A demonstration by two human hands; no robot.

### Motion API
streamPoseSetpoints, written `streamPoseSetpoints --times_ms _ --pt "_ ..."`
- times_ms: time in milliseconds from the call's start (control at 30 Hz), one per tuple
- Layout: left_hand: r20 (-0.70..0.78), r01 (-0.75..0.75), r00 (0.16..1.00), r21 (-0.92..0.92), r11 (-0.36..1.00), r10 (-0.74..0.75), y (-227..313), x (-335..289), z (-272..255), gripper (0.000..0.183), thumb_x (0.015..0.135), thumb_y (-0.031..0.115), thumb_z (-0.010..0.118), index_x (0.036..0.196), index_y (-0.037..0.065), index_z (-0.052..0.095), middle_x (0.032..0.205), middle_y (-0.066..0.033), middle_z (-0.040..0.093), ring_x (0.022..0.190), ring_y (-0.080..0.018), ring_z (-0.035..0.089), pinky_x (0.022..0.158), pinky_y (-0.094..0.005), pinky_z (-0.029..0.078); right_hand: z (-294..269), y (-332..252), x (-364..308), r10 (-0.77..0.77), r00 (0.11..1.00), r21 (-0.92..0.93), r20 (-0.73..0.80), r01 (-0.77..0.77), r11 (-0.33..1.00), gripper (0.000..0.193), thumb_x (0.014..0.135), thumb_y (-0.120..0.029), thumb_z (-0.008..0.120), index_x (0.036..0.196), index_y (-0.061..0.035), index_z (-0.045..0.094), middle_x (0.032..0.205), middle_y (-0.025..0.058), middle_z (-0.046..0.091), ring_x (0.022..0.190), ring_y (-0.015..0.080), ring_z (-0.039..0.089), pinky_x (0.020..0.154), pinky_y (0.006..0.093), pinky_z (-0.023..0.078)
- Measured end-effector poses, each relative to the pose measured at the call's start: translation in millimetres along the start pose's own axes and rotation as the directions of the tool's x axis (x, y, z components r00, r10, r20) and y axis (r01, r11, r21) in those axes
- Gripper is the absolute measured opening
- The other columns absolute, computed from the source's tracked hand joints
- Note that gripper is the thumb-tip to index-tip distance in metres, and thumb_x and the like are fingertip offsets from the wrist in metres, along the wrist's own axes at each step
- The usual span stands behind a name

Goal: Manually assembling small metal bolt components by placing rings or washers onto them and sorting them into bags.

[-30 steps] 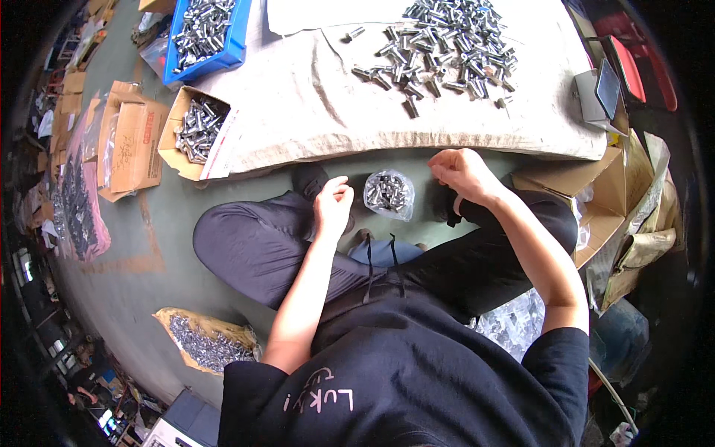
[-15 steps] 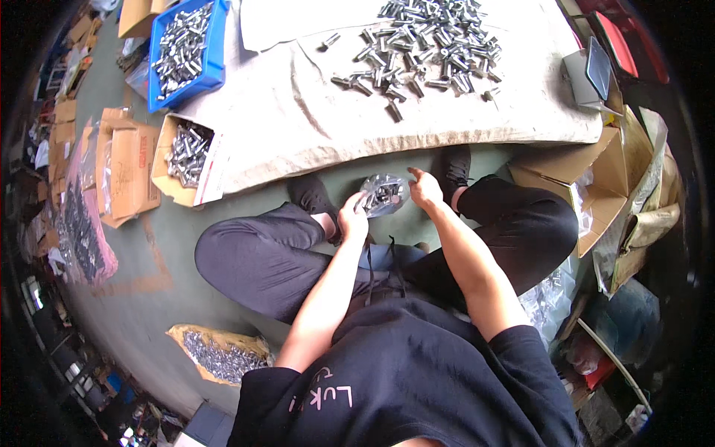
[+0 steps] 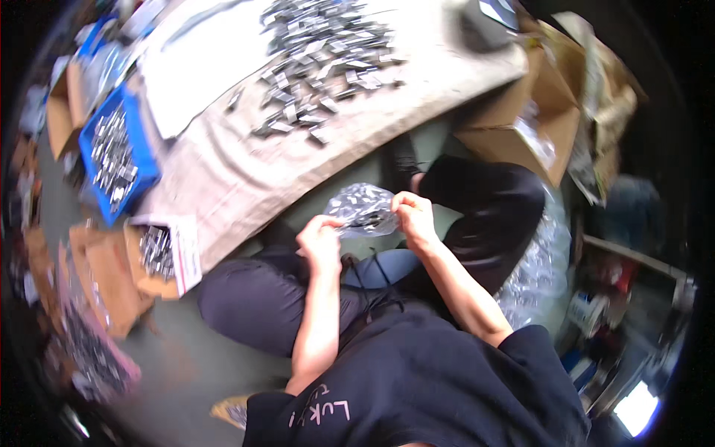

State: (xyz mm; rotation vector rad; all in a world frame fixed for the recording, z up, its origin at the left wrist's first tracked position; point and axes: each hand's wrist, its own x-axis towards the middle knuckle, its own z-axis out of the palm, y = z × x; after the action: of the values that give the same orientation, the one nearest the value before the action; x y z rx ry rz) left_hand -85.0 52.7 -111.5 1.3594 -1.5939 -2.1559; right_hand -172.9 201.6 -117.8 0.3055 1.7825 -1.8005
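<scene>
Both hands on seemingly part-filled bag

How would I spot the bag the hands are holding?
Find the big beige cloth covered with loose metal parts. Just below it, above the person's lap, the left hand and right hand hold a small bag. It is the only clear, crinkly one.

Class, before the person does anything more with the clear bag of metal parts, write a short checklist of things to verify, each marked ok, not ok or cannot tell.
1. Both hands on the clear bag: ok, left hand and right hand pinch its lower edge.
2. Bag holds metal parts: ok.
3. Bag mouth sealed: cannot tell, too blurred.
4. Bag clear of the cloth: ok, held over the lap.
5. Loose metal parts remain on the cloth: ok.
</scene>
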Motion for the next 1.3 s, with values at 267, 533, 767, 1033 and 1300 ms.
streamPoseSetpoints --times_ms 267,533,767,1033,1300 --pt "0.431 -0.351 0.78 -0.297 0.888 0.453 124.7 -52.7 46.7 0.021 0.075 -0.01 0.038 0.073 0.0 0.056 0.054 0.0 0.042 0.041 -0.0031 0.032 0.035 -0.0172 0.023 -49.6 -144.5 -92.7 -0.478 0.878 0.314 0.003 0.453 0.834 0.015 0.071 0.004 0.044 0.064 -0.0029 0.054 0.055 -0.0035 0.046 0.047 0.0024 0.034 0.043 0.0184 0.025" --pt "0.779 -0.265 0.308 -0.482 0.835 0.547 208.2 -173.2 192.7 0.012 0.079 -0.005 0.044 0.082 0.0 0.054 0.052 -0.0024 0.045 0.04 -0.0013 0.025 0.039 -0.0149 0.018 -165.3 -215.9 -223.9 -0.728 0.499 0.319 -0.471 0.865 0.387 0.014 0.072 0.008 0.042 0.063 -0.002 0.049 0.057 0.001 0.046 0.043 0.0043 0.032 0.04 0.0193 0.026" --pt "0.995 -0.446 0.029 -0.071 0.892 0.094 146.2 -219.7 290.1 0.033 0.081 0.002 0.048 0.113 -0.003 0.05 0.076 -0.0042 0.056 0.053 -0.0037 0.041 0.048 -0.0142 0.031 -273.2 -139.1 -315.3 -0.427 0.409 0.242 -0.806 0.888 0.392 0.02 0.079 0.004 0.035 0.067 -0.0025 0.05 0.055 0.002 0.045 0.042 0.0066 0.038 0.037 0.0197 0.029" --pt "0.887 -0.647 0.459 0.295 0.703 0.05 189.1 11.9 269.5 0.031 0.083 0.008 0.052 0.113 0.003 0.053 0.073 0.0018 0.054 0.049 0.0 0.036 0.042 -0.0148 0.028 -333.3 8.5 -417.3 0.138 -0.075 0.047 -0.988 0.698 0.714 0.017 0.078 0.005 0.034 0.071 -0.0055 0.045 0.05 -0.0012 0.03 0.036 0.0068 0.022 0.033 0.0221 0.018" --pt "0.82 -0.588 0.567 0.343 0.733 0.071 242.3 122.1 310.1 0.031 0.083 0.012 0.05 0.113 0.007 0.055 0.085 -0.0001 0.054 0.058 -0.0018 0.042 0.051 -0.0143 0.036 -296.5 87.4 -461.8 0.381 -0.137 0.257 -0.914 0.53 0.808 0.013 0.078 0.002 0.035 0.073 -0.0048 0.045 0.049 -0.0009 0.03 0.035 0.007 0.023 0.032 0.0225 0.016"
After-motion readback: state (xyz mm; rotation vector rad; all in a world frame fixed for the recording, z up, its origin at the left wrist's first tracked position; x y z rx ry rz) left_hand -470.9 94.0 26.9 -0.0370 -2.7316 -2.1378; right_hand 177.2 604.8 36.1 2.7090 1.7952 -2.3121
